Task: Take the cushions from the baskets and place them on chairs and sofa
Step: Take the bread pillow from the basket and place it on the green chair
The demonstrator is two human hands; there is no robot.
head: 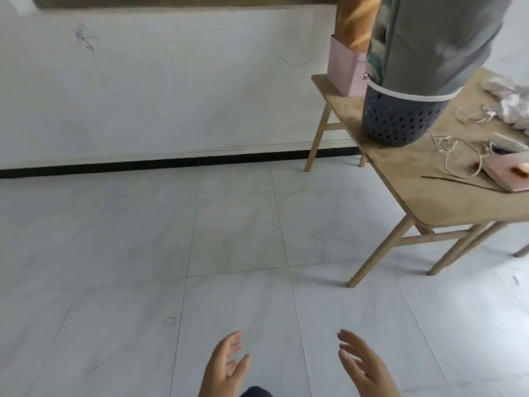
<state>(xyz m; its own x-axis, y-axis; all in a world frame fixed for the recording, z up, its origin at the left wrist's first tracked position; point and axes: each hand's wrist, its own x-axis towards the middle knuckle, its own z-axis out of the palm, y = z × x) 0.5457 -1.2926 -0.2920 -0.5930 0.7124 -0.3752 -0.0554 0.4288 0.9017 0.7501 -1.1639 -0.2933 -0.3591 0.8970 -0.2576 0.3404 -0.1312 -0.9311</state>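
Near the bottom edge, the left hand [227,365] and right hand [363,365] hang open and empty over the tiled floor [143,239]. Far right, on the worktop [429,202], an orange cushion [357,21] stands in the pink basket [345,73] and a grey cushion [429,38] in the dark basket [398,118].

Two baskets stand on the tabletop [423,202]: a dark round one [398,121] and a pink square one [345,73]. Two cushions, one to each basket: a grey cushion [438,38] in the dark, an orange cushion [357,21] in the pink. One pink box [512,174] lies at the right edge. Two hands, a left hand [226,368] and a right hand [363,368], both empty.
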